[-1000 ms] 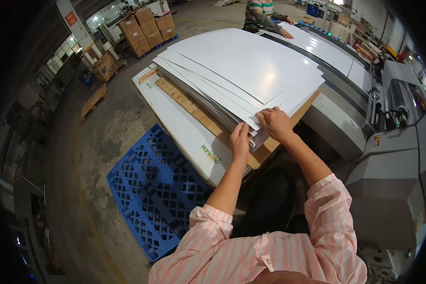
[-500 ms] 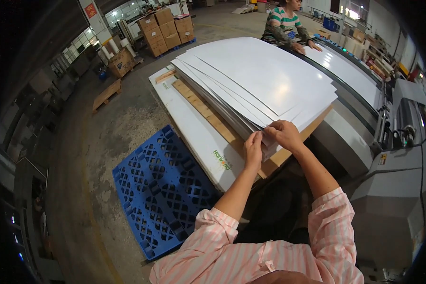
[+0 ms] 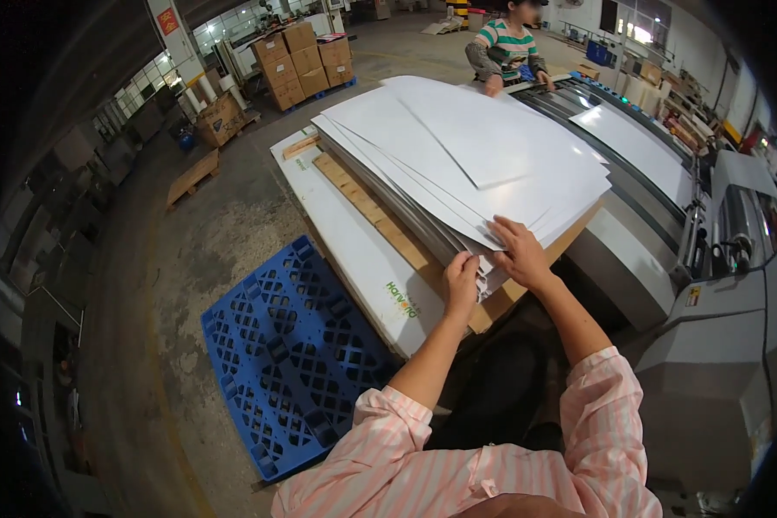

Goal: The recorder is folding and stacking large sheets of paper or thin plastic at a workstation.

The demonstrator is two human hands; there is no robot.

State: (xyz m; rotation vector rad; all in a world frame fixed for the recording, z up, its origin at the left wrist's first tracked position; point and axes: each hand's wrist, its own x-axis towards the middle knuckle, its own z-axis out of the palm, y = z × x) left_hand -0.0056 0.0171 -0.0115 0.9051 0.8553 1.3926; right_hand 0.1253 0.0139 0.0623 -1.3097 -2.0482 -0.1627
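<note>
A tall stack of large glossy white sheets (image 3: 432, 129) lies in front of me, its layers slightly fanned along the left side. My left hand (image 3: 462, 281) is at the stack's near corner, thumb and fingers pinched on the edges of some sheets. Just right of it, my right hand (image 3: 521, 252) rests over the same corner with its fingers spread on the upper sheets. Whether its thumb is under a sheet is hidden. One loose top sheet (image 3: 457, 116) sits skewed, farther back than those below.
Beyond the stack stands a co-worker (image 3: 509, 47), one hand at its far edge. A machine bed (image 3: 570, 108) carrying a white sheet (image 3: 634, 147) runs along the right. A blue plastic pallet (image 3: 276, 345) lies lower left beside a white board (image 3: 363, 268). Cartons (image 3: 302, 60) stand behind.
The top sheet has shifted away from me. My right hand's fingers have spread on the sheets. The co-worker's hand moved to the stack, and the sheet on the machine moved right.
</note>
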